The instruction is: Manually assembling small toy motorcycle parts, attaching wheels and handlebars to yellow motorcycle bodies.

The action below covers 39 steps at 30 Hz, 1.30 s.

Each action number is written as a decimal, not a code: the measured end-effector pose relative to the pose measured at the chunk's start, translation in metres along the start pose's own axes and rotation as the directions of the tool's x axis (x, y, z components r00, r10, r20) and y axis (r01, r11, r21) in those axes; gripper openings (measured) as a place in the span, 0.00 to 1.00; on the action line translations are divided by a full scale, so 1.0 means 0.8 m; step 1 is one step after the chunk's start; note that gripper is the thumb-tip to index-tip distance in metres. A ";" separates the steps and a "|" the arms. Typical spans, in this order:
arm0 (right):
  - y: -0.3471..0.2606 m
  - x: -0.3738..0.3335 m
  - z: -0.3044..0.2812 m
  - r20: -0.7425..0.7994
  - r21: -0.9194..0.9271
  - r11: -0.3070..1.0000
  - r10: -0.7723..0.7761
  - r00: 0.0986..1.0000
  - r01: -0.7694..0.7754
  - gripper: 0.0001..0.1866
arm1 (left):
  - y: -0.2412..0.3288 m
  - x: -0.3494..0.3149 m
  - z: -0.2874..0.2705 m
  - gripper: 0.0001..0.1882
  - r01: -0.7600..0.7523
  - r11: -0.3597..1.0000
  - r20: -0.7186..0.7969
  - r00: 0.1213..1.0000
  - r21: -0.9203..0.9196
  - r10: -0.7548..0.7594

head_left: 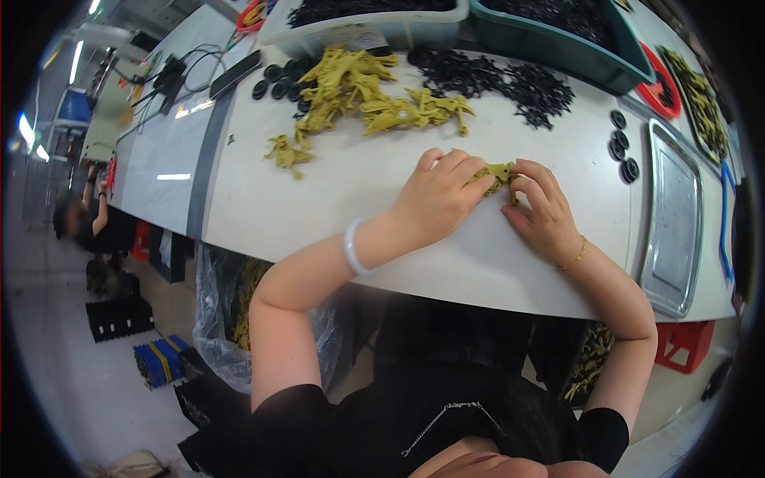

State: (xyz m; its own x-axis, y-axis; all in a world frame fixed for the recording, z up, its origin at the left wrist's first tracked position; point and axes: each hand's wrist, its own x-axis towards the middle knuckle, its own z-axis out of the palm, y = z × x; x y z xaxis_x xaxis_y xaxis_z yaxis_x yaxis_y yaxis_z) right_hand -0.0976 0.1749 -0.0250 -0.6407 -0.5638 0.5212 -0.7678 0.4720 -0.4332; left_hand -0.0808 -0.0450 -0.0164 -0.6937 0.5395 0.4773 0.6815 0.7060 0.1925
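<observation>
Over the middle of the white table, a small olive-yellow plastic part [500, 170] with openwork sides is held between my two hands. My left hand [446, 195] is closed, its fingertips pinching the part's left side. On the other side, my right hand [546, 209] grips the part with its thumb and curled fingers. The fingers cover much of its shape. Beyond my left hand lies a heap of similar yellow parts [343, 88], with one small cluster [285, 154] apart from it. Small black plastic pieces [538, 92] are piled farther back.
A white bin [362, 36] and a teal bin [558, 54] of black pieces line the back. Black wheels [629, 170] sit beside a metal tray [689, 231] on the right. A plastic bag [213, 319] hangs below the table; another person [97, 211] works far left.
</observation>
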 end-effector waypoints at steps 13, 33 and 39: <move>0.019 -0.025 -0.006 0.071 0.044 0.970 0.237 0.969 -0.240 0.11 | 0.015 0.053 0.058 0.05 -0.133 0.947 -0.091 0.990 -0.292 0.111; 0.024 -0.039 -0.058 0.159 -0.047 0.878 0.477 0.865 -0.476 0.09 | -0.100 -0.049 -0.151 0.04 0.348 0.754 -0.586 0.479 -0.557 -0.654; 0.086 -0.078 -0.098 0.049 -0.044 0.833 0.553 0.831 -0.552 0.08 | -0.245 -0.283 -0.193 0.09 0.478 0.321 -0.350 0.030 -0.818 -0.936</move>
State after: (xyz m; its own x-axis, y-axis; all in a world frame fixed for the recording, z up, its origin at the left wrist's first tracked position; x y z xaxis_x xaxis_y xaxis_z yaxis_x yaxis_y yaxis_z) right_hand -0.1108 0.2957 -0.0297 -0.9577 -0.2410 0.1572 -0.2858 0.7339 -0.6162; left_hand -0.0216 -0.3763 -0.0297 -0.5769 -0.8057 0.1343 0.0778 0.1095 0.9909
